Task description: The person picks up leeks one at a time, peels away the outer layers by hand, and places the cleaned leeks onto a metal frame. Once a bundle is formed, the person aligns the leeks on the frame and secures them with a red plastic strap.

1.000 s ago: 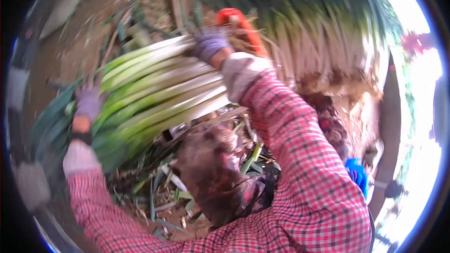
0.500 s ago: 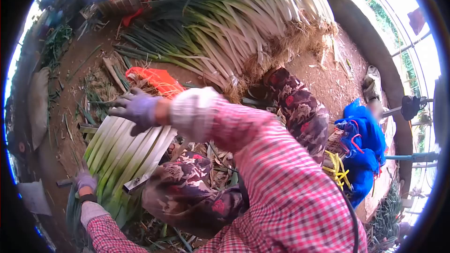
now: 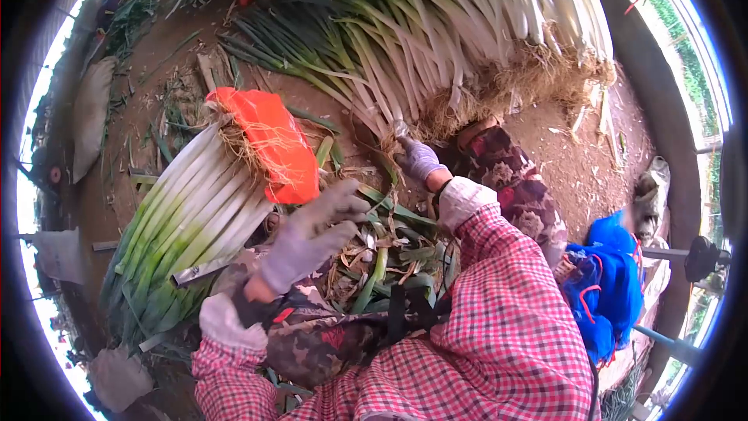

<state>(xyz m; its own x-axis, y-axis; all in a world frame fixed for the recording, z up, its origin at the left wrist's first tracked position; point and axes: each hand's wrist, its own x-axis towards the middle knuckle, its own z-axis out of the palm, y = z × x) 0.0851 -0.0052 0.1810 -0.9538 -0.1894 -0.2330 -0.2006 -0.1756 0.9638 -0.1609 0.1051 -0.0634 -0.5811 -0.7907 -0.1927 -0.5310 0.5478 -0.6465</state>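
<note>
My left hand (image 3: 312, 230), in a pale glove, hangs above my lap with its fingers apart and nothing in it. To its left lies a row of long green onions (image 3: 181, 203), roots up and leaves toward me. A red-orange plastic sheet (image 3: 273, 144) lies by their root ends. My right hand (image 3: 419, 160), gloved too, reaches forward to the near edge of a large pile of green onions (image 3: 421, 47). Its fingers close on the root end of a green onion there; the fingertips are partly hidden.
Blue net bags (image 3: 604, 288) sit at the right beside a pole. Leaf scraps (image 3: 374, 265) litter the ground between my knees. A metal bar (image 3: 204, 267) crosses beneath the nearer row. A low wall (image 3: 647, 70) curves along the right.
My right hand has moved from above the nearer row across to the large pile. My left hand has left the leaves and risen to the right. The camera view has shifted.
</note>
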